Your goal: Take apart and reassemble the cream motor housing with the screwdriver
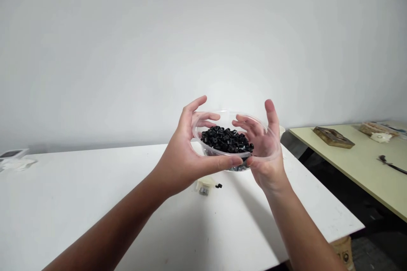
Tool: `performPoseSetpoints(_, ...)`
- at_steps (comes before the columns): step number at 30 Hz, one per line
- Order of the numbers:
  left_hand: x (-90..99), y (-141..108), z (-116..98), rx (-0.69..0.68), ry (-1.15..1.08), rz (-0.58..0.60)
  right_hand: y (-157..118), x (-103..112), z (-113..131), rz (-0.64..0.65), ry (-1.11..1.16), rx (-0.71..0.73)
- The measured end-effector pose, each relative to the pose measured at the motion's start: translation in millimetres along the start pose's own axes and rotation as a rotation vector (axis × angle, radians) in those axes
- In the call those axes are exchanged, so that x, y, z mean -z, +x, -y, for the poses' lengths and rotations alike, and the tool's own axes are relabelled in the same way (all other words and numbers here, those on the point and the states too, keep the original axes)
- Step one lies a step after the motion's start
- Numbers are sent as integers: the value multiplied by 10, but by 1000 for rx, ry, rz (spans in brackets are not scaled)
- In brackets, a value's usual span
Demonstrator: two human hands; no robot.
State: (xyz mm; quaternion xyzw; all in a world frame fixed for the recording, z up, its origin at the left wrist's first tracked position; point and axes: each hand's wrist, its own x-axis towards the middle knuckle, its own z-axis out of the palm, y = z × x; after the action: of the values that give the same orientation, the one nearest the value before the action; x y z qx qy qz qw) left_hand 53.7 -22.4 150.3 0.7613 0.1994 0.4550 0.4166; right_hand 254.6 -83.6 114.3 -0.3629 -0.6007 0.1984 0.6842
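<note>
Left hand [186, 148] and right hand [265, 152] are grasping a clear round plastic bowl [229, 115] at 12 o'clock, lifted off the table. A heap of small black rings [224, 139] is sitting inside, while a lone black ring [218, 186] and a white-and-metal fitting [203, 187] are lying below at 6 o'clock — on the white table [79, 194].

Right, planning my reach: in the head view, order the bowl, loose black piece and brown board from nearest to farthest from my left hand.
From the left hand:
1. Bowl, held at its rim
2. Black piece, on the white table below
3. Brown board, on the pale table, right
</note>
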Motion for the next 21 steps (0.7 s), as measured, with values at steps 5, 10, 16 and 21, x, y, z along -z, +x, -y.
performPoseSetpoints(5, -19, -30, -71, 10, -85, 33, -46, -41, 144, -57, -67, 58)
performPoseSetpoints(10, -17, -42, -86, -3, -94, 53, -58, -20, 183, -89, -45, 55)
performPoseSetpoints(16, 8, -24, -68, -37, -101, 71, -39, 0, 171, -68, -13, 41)
performPoseSetpoints(21, 65, 6, -87, -103, -108, 117, -30, 18, 230, -11, -121, 51)
